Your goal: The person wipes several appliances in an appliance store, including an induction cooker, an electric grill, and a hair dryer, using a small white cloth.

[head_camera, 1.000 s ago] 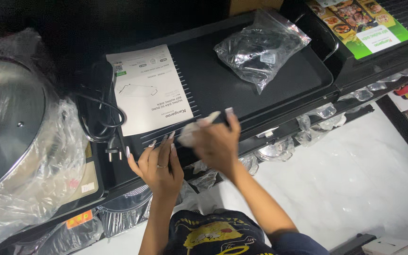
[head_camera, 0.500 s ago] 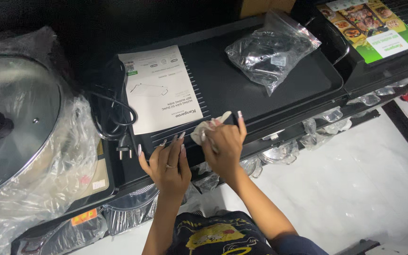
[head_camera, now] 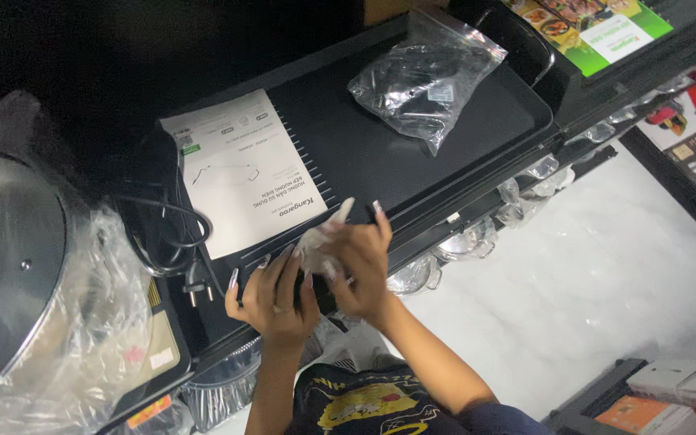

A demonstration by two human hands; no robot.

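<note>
A black electric griddle [head_camera: 412, 153] lies on a dark shelf. On its left part rests a white instruction leaflet [head_camera: 239, 173]; on its right part lies a clear plastic bag [head_camera: 424, 80] with dark parts inside. My left hand [head_camera: 271, 294] presses on the griddle's front edge, fingers spread. My right hand [head_camera: 356, 258] holds a small crumpled white cloth [head_camera: 316, 242] against that same front edge, right beside the left hand. A black power cord with a plug [head_camera: 179, 250] coils at the griddle's left end.
A large pot with a metal lid [head_camera: 10, 274], wrapped in clear plastic, stands at the left. Plastic-wrapped cookware [head_camera: 465, 242] sits on the shelf below. Colourful boxes [head_camera: 690, 121] line the right; more boxes [head_camera: 670, 395] lie on the white floor.
Both hands have stayed at the griddle's front edge; the right hand with the cloth has shifted slightly along it. The view has drifted a little.
</note>
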